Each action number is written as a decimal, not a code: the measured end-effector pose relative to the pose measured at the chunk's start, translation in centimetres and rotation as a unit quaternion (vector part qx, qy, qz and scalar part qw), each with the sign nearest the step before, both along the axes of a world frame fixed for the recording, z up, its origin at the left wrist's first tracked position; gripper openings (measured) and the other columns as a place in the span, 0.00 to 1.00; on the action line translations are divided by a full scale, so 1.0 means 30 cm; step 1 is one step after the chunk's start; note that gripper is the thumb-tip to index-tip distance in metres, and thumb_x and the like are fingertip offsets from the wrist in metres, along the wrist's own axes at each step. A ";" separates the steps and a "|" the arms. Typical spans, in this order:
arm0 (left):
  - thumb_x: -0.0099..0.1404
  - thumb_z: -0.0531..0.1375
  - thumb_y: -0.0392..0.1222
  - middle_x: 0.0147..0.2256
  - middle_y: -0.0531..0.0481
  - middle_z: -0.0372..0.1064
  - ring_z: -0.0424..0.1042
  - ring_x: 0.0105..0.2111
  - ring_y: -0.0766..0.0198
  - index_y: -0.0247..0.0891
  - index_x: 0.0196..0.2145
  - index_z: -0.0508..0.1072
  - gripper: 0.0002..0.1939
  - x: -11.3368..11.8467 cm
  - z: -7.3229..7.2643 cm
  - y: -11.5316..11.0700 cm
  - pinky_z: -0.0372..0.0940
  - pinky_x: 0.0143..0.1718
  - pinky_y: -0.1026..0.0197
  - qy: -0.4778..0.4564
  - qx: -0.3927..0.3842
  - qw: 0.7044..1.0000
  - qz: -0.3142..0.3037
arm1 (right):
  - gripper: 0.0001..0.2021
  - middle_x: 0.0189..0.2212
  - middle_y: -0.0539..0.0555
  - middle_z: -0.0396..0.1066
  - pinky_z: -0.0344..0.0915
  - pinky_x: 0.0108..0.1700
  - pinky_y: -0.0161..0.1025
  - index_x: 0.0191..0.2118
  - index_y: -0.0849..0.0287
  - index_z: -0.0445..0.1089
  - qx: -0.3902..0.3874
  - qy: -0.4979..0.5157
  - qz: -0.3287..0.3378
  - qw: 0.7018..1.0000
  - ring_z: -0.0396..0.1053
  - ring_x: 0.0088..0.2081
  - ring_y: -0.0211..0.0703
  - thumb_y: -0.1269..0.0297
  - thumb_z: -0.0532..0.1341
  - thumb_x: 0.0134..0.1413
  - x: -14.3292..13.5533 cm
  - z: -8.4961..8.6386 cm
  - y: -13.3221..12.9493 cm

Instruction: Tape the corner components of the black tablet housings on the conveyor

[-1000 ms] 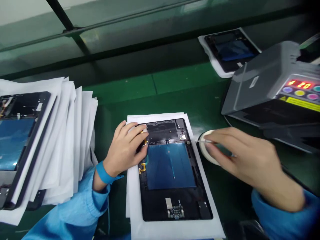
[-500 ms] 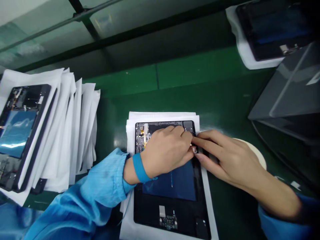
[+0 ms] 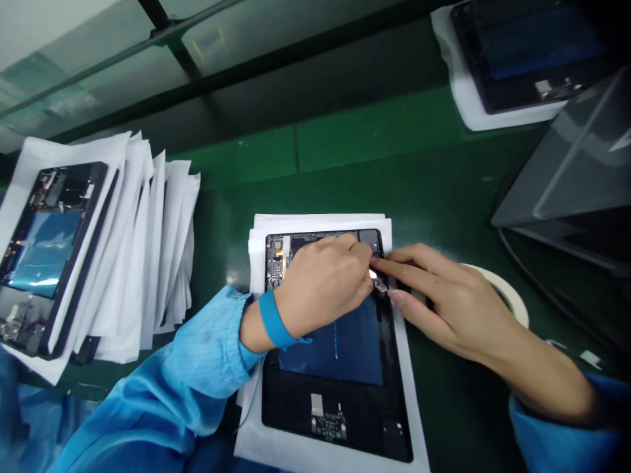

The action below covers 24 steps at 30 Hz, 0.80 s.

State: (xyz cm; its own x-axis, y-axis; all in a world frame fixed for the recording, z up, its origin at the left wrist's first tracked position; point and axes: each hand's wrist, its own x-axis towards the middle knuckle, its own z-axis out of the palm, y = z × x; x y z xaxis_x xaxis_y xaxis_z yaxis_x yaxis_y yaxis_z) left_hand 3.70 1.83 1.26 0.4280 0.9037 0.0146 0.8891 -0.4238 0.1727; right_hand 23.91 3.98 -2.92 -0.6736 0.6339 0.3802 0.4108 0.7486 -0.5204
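Observation:
An opened tablet (image 3: 340, 407), black with a blue battery panel, lies on white wrapping sheets (image 3: 409, 394) in front of me. My left hand (image 3: 323, 282), with a blue band at its wrist, is curled over the tablet's upper right part; its closed fingertips are hidden, so what they pinch cannot be made out. By them, at the tablet's right edge, is a small shiny silver piece (image 3: 381, 286). My right hand (image 3: 448, 299) reaches in from the right. Its index fingertip meets my left fingers, while the thumb stands apart beside the silver piece.
On the left, a stack of white sheets (image 3: 167, 243) has another opened tablet (image 3: 46, 243) on it. A further tablet (image 3: 527, 59) lies at the far right, near a grey stand (image 3: 566, 171) with a cable. A cream tape roll (image 3: 515, 299) sits behind my right hand.
My right thumb has drawn slightly away from the index fingertip, and the silver piece shows more clearly. My left hand stays in about the same spot over the tablet. The view has shifted a little.

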 end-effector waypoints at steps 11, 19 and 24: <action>0.76 0.53 0.46 0.40 0.44 0.70 0.68 0.39 0.57 0.36 0.49 0.73 0.14 -0.097 0.019 -0.036 0.61 0.34 0.56 0.046 0.081 0.978 -0.184 | 0.15 0.44 0.56 0.73 0.72 0.37 0.37 0.53 0.59 0.72 0.014 -0.007 -0.003 1.000 0.73 0.39 0.40 0.63 0.52 0.69 -0.002 0.003 0.002; 0.75 0.54 0.44 0.36 0.46 0.71 0.68 0.34 0.59 0.35 0.39 0.74 0.13 -0.093 0.020 -0.046 0.58 0.32 0.57 0.062 0.138 0.978 -0.143 | 0.16 0.44 0.57 0.73 0.71 0.37 0.41 0.55 0.59 0.69 0.071 -0.059 -0.015 0.996 0.73 0.39 0.43 0.61 0.54 0.67 0.001 -0.002 -0.013; 0.77 0.52 0.45 0.39 0.46 0.72 0.69 0.38 0.59 0.35 0.47 0.74 0.14 -0.096 0.019 -0.046 0.61 0.35 0.57 0.044 0.111 0.977 -0.177 | 0.16 0.45 0.57 0.72 0.70 0.36 0.41 0.55 0.60 0.68 0.077 -0.067 -0.009 0.995 0.73 0.39 0.44 0.61 0.54 0.67 0.005 -0.001 -0.016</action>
